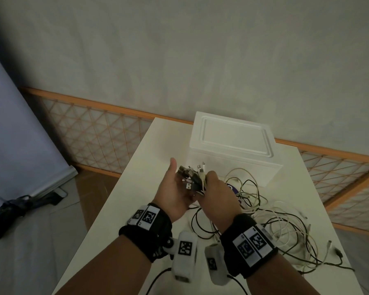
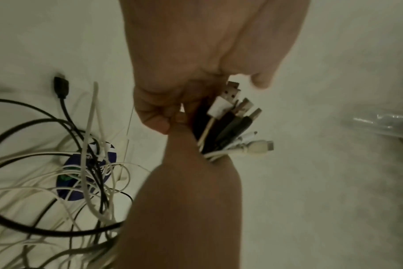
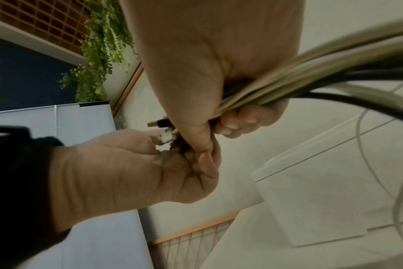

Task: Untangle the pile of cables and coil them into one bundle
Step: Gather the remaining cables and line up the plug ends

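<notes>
Cables gathered by their plugs above the desk

Cables (image 1: 262, 211) trail in a loose tangle across the white desk (image 1: 124, 205). Right hand (image 1: 218, 193) grips their bunched plug ends (image 2: 232, 120); left hand (image 1: 175, 192) cups them, fingers curled around the plugs.

You see the cables (image 1: 264, 218) in black and in off-white, on a white table (image 1: 119, 209). The box (image 1: 232, 143) is white too. The wrist bands (image 1: 158, 228) are black, with white tags that carry black square patterns. A round blue sticker (image 2: 81, 174) lies under the cables.
</notes>
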`<state>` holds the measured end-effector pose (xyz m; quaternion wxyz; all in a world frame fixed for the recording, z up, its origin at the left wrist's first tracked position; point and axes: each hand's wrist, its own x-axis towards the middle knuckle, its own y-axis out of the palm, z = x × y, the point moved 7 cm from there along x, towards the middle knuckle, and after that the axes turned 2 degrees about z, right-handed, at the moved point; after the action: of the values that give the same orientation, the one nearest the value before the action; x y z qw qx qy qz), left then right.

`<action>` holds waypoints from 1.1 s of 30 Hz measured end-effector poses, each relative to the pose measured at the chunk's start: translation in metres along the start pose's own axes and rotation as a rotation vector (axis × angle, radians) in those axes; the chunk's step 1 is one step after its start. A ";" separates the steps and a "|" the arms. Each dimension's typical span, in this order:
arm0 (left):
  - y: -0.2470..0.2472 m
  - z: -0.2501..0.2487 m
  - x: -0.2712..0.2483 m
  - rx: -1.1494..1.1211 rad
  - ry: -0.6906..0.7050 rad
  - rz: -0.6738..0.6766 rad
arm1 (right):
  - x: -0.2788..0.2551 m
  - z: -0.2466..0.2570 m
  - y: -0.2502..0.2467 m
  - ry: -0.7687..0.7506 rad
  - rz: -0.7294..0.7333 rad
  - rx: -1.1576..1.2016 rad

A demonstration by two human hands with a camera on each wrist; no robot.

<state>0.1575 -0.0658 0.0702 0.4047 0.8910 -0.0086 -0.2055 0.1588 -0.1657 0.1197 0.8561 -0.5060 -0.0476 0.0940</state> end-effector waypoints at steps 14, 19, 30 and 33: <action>0.007 -0.036 -0.006 0.219 0.176 0.016 | -0.003 0.006 0.013 -0.126 0.042 -0.097; 0.013 -0.031 -0.007 0.345 0.215 -0.006 | 0.000 0.011 0.006 -0.125 0.023 -0.010; 0.010 -0.059 -0.012 0.705 0.287 0.047 | 0.000 0.006 -0.002 -0.153 0.014 0.183; 0.014 -0.053 -0.012 0.666 0.283 0.042 | 0.003 0.010 0.002 -0.161 0.004 0.153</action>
<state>0.1682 -0.0354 0.1158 0.0935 0.9932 -0.0373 -0.0578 0.1601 -0.1556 0.1226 0.8854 -0.4302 -0.1079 0.1393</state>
